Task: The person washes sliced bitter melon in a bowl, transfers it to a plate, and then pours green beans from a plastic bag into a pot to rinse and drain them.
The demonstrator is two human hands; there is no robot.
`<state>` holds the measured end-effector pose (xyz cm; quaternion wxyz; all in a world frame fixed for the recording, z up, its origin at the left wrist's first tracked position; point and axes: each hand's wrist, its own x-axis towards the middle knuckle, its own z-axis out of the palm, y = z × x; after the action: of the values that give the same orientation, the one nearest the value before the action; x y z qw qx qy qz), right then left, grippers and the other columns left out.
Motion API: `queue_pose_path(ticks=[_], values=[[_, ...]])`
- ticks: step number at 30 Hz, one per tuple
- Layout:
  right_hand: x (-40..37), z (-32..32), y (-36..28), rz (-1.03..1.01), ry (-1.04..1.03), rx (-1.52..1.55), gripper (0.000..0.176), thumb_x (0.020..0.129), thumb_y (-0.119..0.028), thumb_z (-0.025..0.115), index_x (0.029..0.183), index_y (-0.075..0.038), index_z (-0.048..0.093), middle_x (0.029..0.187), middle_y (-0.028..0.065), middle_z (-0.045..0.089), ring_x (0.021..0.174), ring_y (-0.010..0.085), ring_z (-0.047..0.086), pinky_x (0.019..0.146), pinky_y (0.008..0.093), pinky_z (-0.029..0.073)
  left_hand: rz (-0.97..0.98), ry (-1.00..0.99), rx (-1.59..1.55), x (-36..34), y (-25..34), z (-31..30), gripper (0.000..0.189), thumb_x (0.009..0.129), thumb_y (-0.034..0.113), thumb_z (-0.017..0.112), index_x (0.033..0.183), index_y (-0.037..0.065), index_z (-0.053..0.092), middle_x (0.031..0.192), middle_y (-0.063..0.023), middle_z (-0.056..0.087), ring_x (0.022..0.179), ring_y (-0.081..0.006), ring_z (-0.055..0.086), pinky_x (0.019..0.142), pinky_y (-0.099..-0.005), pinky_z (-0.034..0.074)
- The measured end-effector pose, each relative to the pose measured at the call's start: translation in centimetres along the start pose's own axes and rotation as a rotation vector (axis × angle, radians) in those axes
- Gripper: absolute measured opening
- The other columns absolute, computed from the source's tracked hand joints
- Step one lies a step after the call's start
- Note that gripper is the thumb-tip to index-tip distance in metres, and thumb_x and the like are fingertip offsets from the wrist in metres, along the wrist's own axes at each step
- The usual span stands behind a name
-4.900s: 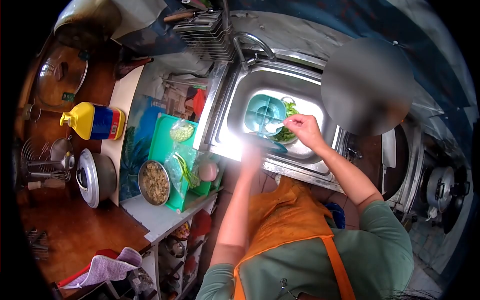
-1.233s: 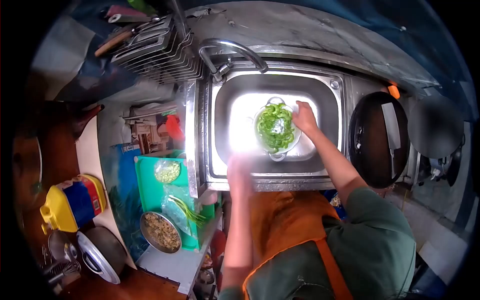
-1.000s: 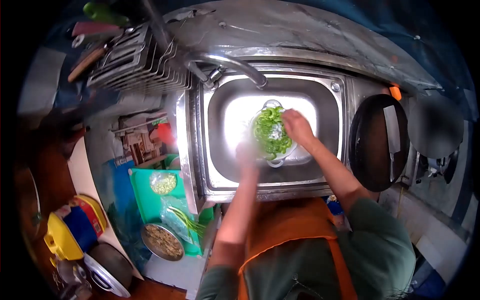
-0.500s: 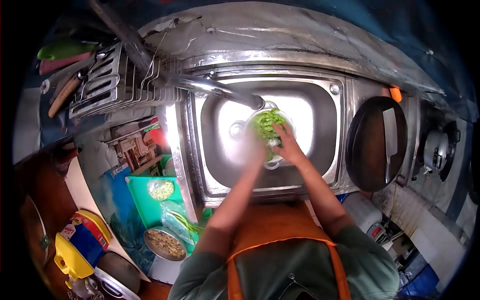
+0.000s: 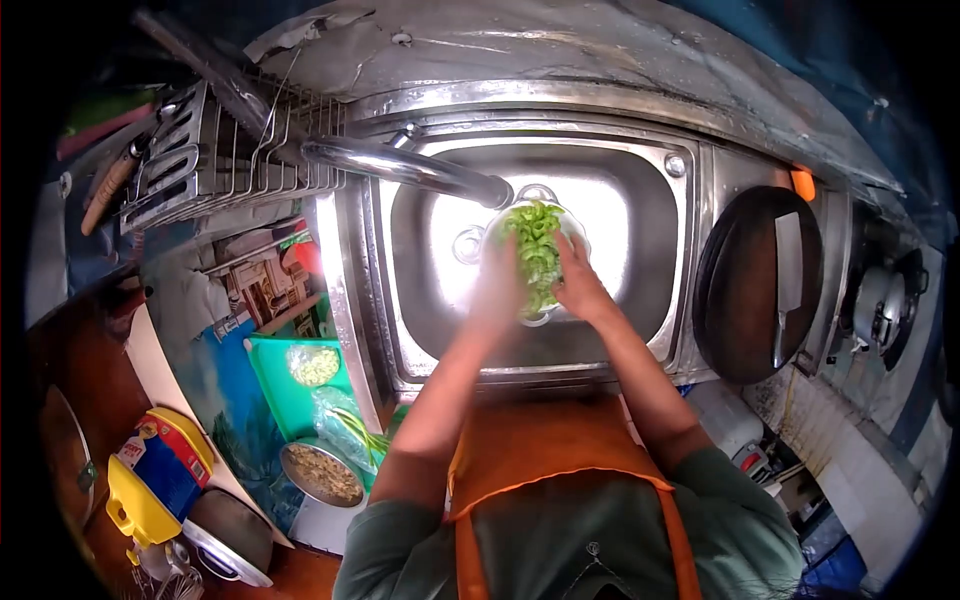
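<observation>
The left hand, grip too blurred to tell, now joins the half-open, seemingly empty right hand, so both flank the greens.

From the wearer's head, the only camera looks steeply down and forward, close above the left hand, right hand and stainless-steel sink. Its wide, curved view shows the orange apron at the bottom.

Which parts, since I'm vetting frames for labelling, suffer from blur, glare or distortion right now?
Head view: the left hand is smeared, probably by motion, the right hand clearer; head view: glare whitens the sink floor; head view: wide-angle distortion bows the metal ledge, with black corners.
</observation>
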<state>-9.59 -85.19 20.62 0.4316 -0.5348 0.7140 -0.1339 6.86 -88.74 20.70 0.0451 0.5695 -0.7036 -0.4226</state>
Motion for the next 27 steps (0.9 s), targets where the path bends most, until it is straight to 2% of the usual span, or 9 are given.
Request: queue_pose_path(ticks=[3,7,12,14,17,20,21,25,27], values=[[4.1,5.2,6.1,0.133,0.023,0.213,0.074,0.072,0.001,0.058,0.141,-0.003,0.032,0.137,0.0212,0.04,0.119,0.035,0.048,0.1,0.0354,0.041,0.021,0.057,0.107,1.8,-1.6,3.5,0.108,0.06,0.008,0.082,0.147,0.017,0.018,0.141,-0.0262,0.026,0.126,-0.045,0.039,0.103,-0.0455,0.041],[5.2,1.2,1.6,0.331,-0.219,0.681,0.068,0.071,-0.001,0.06,0.136,-0.003,0.038,0.123,0.0172,0.052,0.117,0.028,0.049,0.099,0.0357,0.039,-0.116,-0.12,0.085,4.2,0.3,2.0,0.103,0.058,0.015,0.084,0.143,0.016,0.027,0.141,-0.0262,0.026,0.13,-0.0444,0.034,0.104,-0.0474,0.036],[2.8,2.3,3.0,0.057,-0.053,0.276,0.077,0.071,-0.002,0.066,0.14,-0.005,0.032,0.13,0.0207,0.044,0.12,0.0327,0.047,0.102,0.0362,0.038,-0.026,-0.133,-0.128,1.9,-0.8,0.2,0.096,0.06,0.008,0.083,0.139,0.022,0.03,0.138,-0.0235,0.03,0.123,-0.0435,0.042,0.101,-0.0449,0.042],[1.2,0.8,1.6,-0.043,-0.026,0.156,0.084,0.07,-0.002,0.068,0.143,-0.006,0.027,0.135,0.0241,0.038,0.122,0.0362,0.045,0.103,0.0378,0.038,0.05,-0.084,0.018,0.3,0.1,-1.1,0.101,0.061,0.004,0.08,0.143,0.026,0.025,0.138,-0.0246,0.031,0.118,-0.0433,0.048,0.099,-0.0443,0.045],[0.1,0.7,1.0,0.009,-0.11,-0.049,0.094,0.068,-0.003,0.071,0.146,-0.01,0.019,0.139,0.0283,0.027,0.123,0.0404,0.043,0.104,0.0407,0.038,0.142,-0.022,0.228,0.1,-0.2,-0.4,0.105,0.061,0.004,0.08,0.145,0.028,0.021,0.139,-0.0268,0.027,0.112,-0.0439,0.053,0.098,-0.0443,0.046],[2.1,4.1,2.2,-0.008,-0.037,-0.341,0.096,0.067,-0.002,0.073,0.145,-0.013,0.019,0.136,0.0294,0.027,0.118,0.0413,0.045,0.101,0.0409,0.041,0.198,0.015,0.389,1.9,-2.7,4.4,0.105,0.062,0.004,0.079,0.145,0.028,0.02,0.139,-0.0287,0.024,0.105,-0.044,0.057,0.096,-0.0443,0.047],[2.8,4.0,1.8,-0.05,0.08,-0.237,0.091,0.066,-0.002,0.074,0.142,-0.013,0.026,0.128,0.0263,0.036,0.113,0.0422,0.047,0.095,0.0427,0.044,0.18,0.016,0.419,3.0,-2.2,4.4,0.104,0.062,0.004,0.079,0.144,0.028,0.02,0.138,-0.0292,0.024,0.102,-0.0441,0.058,0.095,-0.0443,0.048],[4.0,2.5,2.5,0.01,0.015,-0.116,0.073,0.066,0.001,0.073,0.131,-0.01,0.041,0.119,0.0202,0.046,0.108,0.042,0.05,0.087,0.0464,0.046,0.06,-0.069,0.231,3.4,-2.0,3.7,0.09,0.063,0.0,0.076,0.138,0.025,0.032,0.131,-0.0256,0.035,0.102,-0.0444,0.057,0.091,-0.0443,0.05],[3.4,1.3,2.2,-0.046,-0.001,-0.132,0.075,0.066,0.002,0.072,0.133,-0.01,0.04,0.122,0.0211,0.045,0.109,0.0415,0.05,0.089,0.0451,0.046,0.024,-0.052,0.122,3.5,-2.1,2.9,0.086,0.063,0.0,0.076,0.136,0.024,0.036,0.128,-0.0241,0.04,0.103,-0.044,0.056,0.09,-0.0442,0.05]])
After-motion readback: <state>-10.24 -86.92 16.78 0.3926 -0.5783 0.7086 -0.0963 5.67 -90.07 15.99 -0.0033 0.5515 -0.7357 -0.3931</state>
